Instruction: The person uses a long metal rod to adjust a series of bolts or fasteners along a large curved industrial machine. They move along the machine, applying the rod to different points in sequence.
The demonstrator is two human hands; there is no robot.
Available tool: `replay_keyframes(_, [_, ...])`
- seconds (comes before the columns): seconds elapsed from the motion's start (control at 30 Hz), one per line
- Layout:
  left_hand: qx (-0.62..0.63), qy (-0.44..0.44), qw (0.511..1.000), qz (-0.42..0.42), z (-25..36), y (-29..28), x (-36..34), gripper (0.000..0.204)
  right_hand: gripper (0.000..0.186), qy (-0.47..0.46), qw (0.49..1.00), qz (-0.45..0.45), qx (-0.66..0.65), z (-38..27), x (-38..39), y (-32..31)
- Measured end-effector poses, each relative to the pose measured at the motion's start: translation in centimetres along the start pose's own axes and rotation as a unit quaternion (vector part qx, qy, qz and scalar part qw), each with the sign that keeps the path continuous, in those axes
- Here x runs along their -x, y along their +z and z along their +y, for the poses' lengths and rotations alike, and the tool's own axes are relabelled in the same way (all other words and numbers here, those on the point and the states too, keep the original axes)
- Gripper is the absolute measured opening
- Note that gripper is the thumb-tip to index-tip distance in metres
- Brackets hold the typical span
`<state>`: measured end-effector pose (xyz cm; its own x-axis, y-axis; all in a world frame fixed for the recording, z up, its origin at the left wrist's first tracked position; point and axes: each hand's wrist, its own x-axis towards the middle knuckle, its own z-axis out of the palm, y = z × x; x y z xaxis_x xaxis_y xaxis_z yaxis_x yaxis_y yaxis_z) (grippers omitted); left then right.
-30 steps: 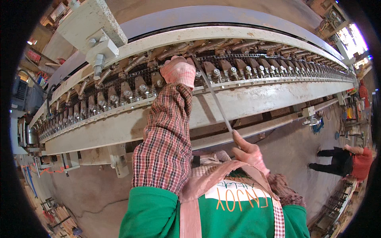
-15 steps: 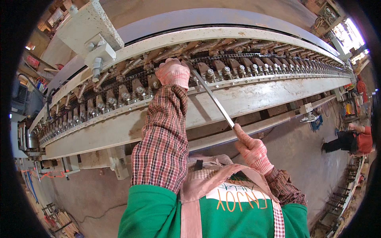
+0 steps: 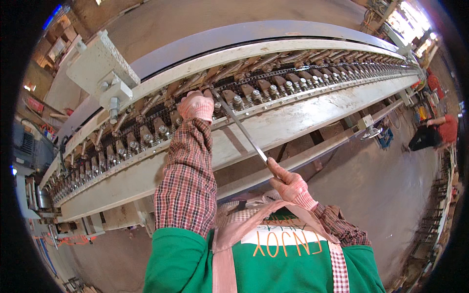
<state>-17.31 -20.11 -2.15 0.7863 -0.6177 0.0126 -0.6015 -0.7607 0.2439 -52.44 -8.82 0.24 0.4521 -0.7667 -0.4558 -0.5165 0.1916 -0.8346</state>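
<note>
Bar [image 3: 240,125] reaches across the bolt row [image 3: 257,94]; right hand [image 3: 291,188] grips its near end, left hand's [image 3: 197,106] fingertips are hidden. Work appears underway; portions done and left cannot be told.

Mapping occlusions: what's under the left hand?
The left hand covers part of the row of bolts and springs, which shows on both sides. Parts directly beneath, and anything in its grasp, are hidden. The metal bar's far end shows beside it.

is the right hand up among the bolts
No, the right hand grips the near end of the bar, clear of the bolts.
</note>
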Motion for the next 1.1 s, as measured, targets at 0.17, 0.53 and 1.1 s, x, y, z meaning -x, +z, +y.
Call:
replay_keyframes(0.17, [0.045,0.122,0.983,0.132,-0.2,-1.7,6.9,0.054,0.06,0.006,0.997,0.001,-0.072,2.4,4.9,-2.1])
replay_keyframes(0.53, [0.592,-0.015,0.717,-0.368,6.4,-1.7,25.8,0.044,0.06,-0.091,0.994,-0.023,-0.06,5.8,9.0,-4.4])
replay_keyframes(1.1, [0.406,0.174,0.857,-0.267,5.8,-0.4,20.0,0.055,0.041,0.143,0.908,0.115,-0.376,-0.7,10.5,-2.8])
